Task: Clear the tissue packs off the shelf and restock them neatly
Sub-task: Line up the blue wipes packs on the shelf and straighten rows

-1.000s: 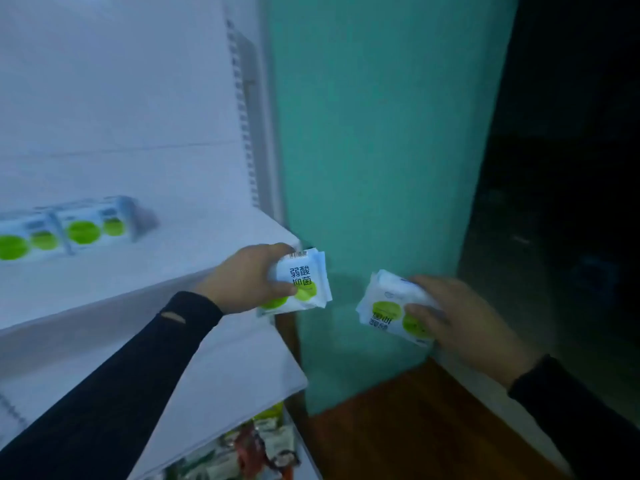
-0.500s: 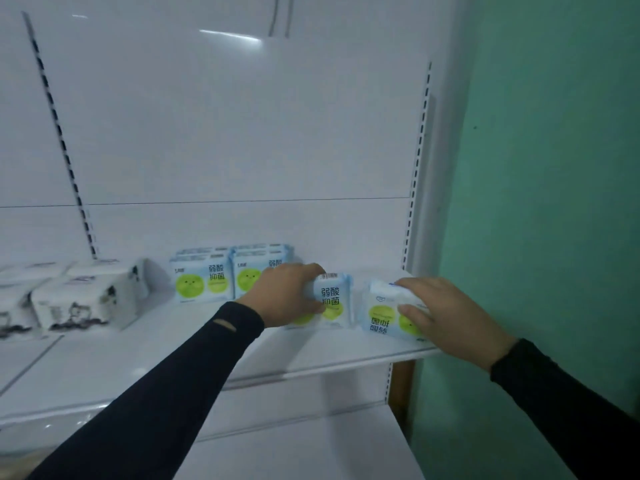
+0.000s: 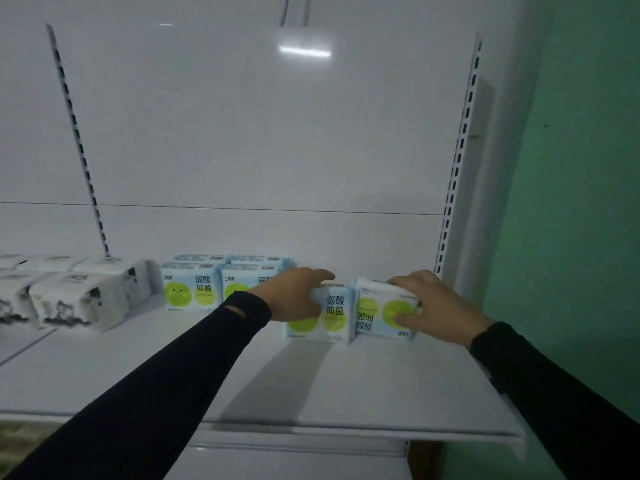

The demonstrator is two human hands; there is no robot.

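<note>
— What's printed on the packs?
— "弱酸抑菌", green circles. Left hand (image 3: 294, 299) fingers curl round one tissue pack (image 3: 325, 317), right hand (image 3: 433, 303) pinches another pack (image 3: 384, 311), upside down, touching, on the shelf (image 3: 346, 386).
— Others?
— Two visible fronts behind (image 3: 221, 289).

I see two pale blue tissue packs with green circles standing upright on the white shelf (image 3: 346, 386), side by side and touching. The left pack (image 3: 332, 313) shows its print the right way up; the right pack (image 3: 382, 311) has its characters upside down. Behind and to the left stand more packs (image 3: 194, 289) of the same kind, pushed to the back panel, perhaps two rows deep, though I can't be sure. Left again lie white packs (image 3: 79, 299) with dark ink-style prints.
</note>
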